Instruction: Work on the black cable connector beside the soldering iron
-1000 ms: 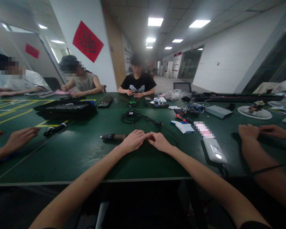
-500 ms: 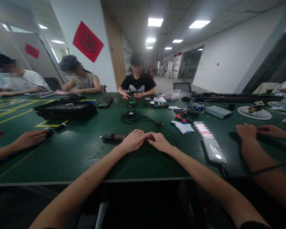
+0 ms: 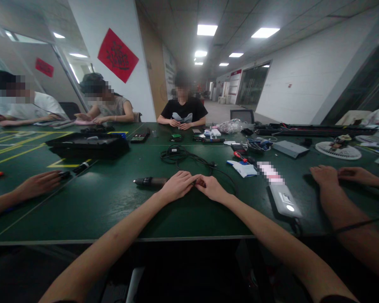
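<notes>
On the glossy tabletop (image 3: 189,221), left hand (image 3: 177,186) meets right hand (image 3: 211,188) by a cylindrical screwdriver (image 3: 150,182), grips unclear.

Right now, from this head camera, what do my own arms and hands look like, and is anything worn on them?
Your left hand and right hand wear no gloves, and no watch, bracelet or ring shows. The left forearm and right forearm are slender and uncovered. A dark sleeve edge shows at the bottom of the picture on your right arm.
</notes>
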A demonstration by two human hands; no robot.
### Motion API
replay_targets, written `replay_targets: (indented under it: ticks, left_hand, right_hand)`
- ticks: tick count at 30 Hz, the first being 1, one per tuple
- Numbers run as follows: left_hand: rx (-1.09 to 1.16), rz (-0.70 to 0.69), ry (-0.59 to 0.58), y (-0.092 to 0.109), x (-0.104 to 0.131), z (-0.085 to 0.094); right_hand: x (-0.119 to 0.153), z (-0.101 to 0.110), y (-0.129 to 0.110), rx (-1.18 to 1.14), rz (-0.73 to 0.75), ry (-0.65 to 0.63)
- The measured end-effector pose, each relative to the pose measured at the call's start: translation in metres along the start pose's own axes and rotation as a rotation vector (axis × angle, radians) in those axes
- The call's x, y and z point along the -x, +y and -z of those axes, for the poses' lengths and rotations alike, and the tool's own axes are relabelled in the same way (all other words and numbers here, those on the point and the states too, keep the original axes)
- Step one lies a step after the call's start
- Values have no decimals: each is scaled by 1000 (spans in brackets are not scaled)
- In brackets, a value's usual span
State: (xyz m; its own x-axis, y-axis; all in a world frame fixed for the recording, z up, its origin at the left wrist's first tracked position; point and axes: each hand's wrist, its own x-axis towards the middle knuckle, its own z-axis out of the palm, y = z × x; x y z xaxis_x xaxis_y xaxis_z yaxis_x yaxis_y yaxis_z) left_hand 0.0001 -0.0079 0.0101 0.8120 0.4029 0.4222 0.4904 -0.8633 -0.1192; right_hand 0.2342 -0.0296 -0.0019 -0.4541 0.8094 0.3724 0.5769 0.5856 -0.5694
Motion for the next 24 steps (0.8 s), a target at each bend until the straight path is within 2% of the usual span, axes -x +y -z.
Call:
replay_targets:
  ticks: [14, 19, 24]
  left_hand:
    - [-10, -38, -18, 2, 0, 2]
    - [-21, 2, -20, 1, -1, 3]
    - [-39, -46, -42, 2, 0, 5]
  right_hand:
    - [0, 1, -1, 15, 7, 0]
    - [0, 1, -1, 20, -1, -1]
    - [0, 1, -2, 25, 10, 0]
